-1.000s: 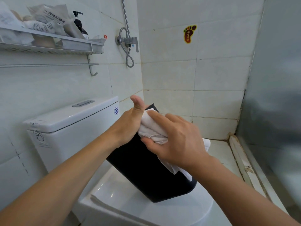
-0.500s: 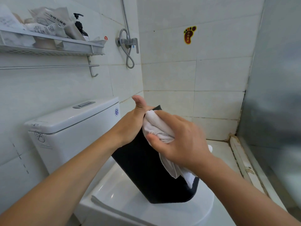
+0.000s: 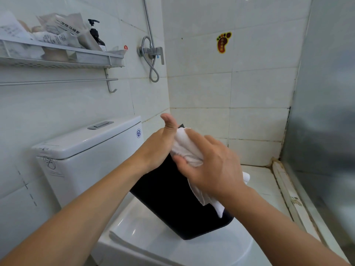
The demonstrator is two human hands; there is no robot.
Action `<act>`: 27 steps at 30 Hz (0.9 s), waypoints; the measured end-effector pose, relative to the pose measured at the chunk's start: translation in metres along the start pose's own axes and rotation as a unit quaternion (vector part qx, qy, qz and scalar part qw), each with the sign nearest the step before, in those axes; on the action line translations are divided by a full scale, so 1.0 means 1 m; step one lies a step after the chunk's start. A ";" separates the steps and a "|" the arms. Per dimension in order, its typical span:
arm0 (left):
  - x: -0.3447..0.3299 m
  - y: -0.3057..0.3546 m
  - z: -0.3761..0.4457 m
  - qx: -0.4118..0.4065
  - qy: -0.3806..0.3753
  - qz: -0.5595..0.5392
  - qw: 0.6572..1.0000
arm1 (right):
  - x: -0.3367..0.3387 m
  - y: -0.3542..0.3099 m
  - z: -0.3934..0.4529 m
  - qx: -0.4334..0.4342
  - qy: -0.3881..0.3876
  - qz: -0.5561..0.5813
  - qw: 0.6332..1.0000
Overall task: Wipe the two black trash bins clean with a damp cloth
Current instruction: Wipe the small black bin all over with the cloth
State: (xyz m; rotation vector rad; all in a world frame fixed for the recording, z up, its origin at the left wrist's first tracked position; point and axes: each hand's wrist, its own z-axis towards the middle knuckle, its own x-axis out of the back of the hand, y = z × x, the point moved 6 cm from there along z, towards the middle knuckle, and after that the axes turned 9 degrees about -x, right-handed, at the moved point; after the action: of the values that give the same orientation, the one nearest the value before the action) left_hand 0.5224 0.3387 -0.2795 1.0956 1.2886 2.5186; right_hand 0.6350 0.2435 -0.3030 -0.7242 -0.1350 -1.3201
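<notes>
Black plastic, the trash bin (image 3: 172,204) is resting tilted on the closed white toilet lid (image 3: 157,244) in the lower middle of the frame, its long axis leaning from lower right up to upper left, one end toward the tiled corner and the other down on the lid. Which end is the mouth cannot be told.

At the bin's upper end the left hand (image 3: 155,148) is bracing it, thumb sticking up; its fingers are hidden behind the bin. The right hand (image 3: 213,167) is grasping a white cloth (image 3: 186,150), fingers curled over it and pressing it on the bin's upper edge, a loose tail hanging down the side.

Left of the bin the toilet tank (image 3: 86,150) is standing close, bearing a small round blue logo. Right of it, bare floor is running to a raised threshold (image 3: 284,185) and a frosted panel.

On the back wall a foot-shaped sticker (image 3: 222,42) is carrying Chinese characters, 小心 on top. On the shelf (image 3: 61,56), upper left, a packet is reading 一次性马桶套.
</notes>
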 end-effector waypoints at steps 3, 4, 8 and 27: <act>0.003 -0.004 0.005 -0.038 0.021 0.062 0.997 | -0.005 0.028 0.011 -0.082 -0.052 0.044 0.994; 0.004 -0.004 0.005 -0.045 0.026 0.080 0.995 | -0.006 0.036 0.012 -0.093 -0.069 0.061 0.991; 0.006 -0.001 0.003 -0.074 0.086 0.180 0.977 | -0.008 0.044 0.004 -0.105 -0.091 0.110 0.984; 0.013 -0.020 0.013 -0.064 0.062 0.115 0.989 | -0.007 0.054 -0.008 -0.115 -0.099 0.071 0.986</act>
State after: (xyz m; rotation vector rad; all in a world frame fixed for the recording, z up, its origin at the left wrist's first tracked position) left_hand 0.5173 0.3650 -0.2824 1.1359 1.0623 2.8340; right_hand 0.6800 0.2489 -0.3343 -1.0424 -0.0889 -1.1376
